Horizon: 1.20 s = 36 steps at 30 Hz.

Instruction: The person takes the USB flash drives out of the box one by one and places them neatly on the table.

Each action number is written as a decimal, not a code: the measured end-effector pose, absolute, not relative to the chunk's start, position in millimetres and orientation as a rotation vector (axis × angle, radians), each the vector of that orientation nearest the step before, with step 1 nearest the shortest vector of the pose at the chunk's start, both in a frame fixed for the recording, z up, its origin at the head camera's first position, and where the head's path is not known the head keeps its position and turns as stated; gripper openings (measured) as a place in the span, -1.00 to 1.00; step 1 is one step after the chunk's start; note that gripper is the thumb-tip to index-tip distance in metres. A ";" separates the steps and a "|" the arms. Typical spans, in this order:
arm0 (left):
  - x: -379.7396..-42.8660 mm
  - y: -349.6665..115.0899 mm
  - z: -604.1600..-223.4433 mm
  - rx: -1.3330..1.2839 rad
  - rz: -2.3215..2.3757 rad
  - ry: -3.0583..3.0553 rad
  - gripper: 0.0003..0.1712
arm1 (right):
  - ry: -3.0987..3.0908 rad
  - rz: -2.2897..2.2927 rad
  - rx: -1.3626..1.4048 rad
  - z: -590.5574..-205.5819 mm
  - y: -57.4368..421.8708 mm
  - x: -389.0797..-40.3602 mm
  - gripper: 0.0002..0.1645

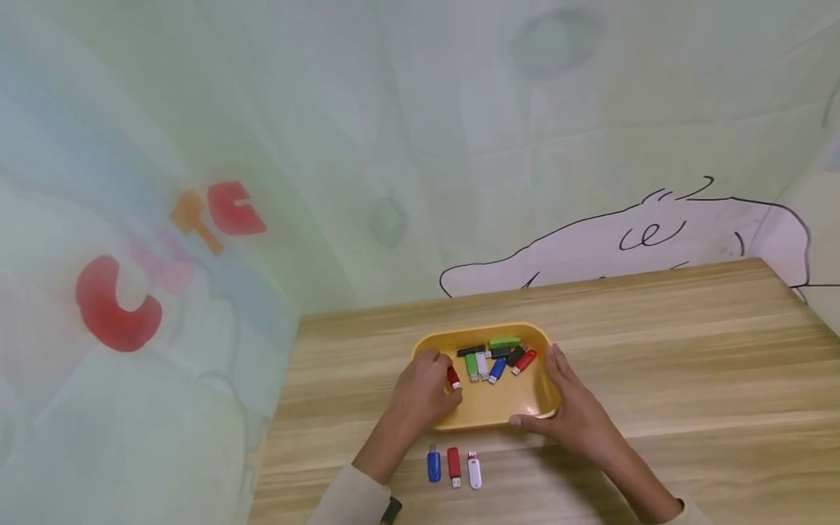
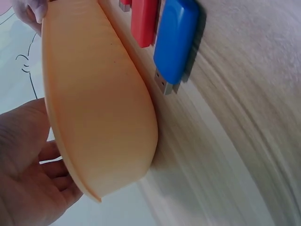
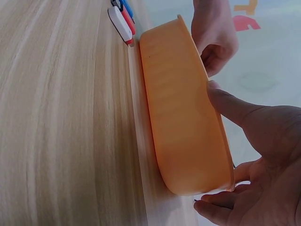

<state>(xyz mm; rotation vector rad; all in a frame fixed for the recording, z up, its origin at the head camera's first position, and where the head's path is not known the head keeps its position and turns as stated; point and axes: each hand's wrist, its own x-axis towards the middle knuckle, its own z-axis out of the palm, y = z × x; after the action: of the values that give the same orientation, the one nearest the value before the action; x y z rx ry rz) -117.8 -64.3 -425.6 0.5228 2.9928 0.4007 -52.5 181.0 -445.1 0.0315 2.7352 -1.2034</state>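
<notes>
Rounded yellow plastic tray (image 1: pixel 492 402) w/ multicolour USB sticks (image 1: pixel 498 370), incl. dk-red one (image 1: pixel 453 376) nr L end; blue/red/white USB sticks (image 1: pixel 454 464) in row outside.

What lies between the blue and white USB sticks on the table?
A red USB stick lies between the blue stick and the white stick; the head view shows all three.

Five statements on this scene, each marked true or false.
1. A blue USB stick, a red stick and a white stick lie on the table, outside the tray. True.
2. The white stick is the middle one of these. False: the red is.
3. The right hand holds the tray. True.
4. The left hand lies flat on the table. False: it reaches into the tray, by a dark red stick.
5. The tray is green. False: yellow-orange.
</notes>
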 end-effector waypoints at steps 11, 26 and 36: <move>-104.2 -61.6 -415.4 0.576 0.379 2.994 -0.52 | 2.730 -1.202 0.024 -445.2 180.2 -52.2 0.63; -90.4 -56.7 -400.2 0.685 0.367 2.961 -0.48 | 2.729 -1.202 0.026 -447.3 180.2 -53.6 0.63; -79.8 -54.7 -395.8 0.775 0.446 2.935 -0.51 | 2.743 -1.191 0.028 -446.8 180.5 -53.0 0.63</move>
<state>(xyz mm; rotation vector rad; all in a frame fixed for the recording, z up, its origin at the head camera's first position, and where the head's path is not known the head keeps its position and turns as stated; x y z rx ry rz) -79.8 -54.7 -395.8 0.7752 2.9348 0.4455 -53.0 180.5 -446.8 0.0276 2.7434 -1.1912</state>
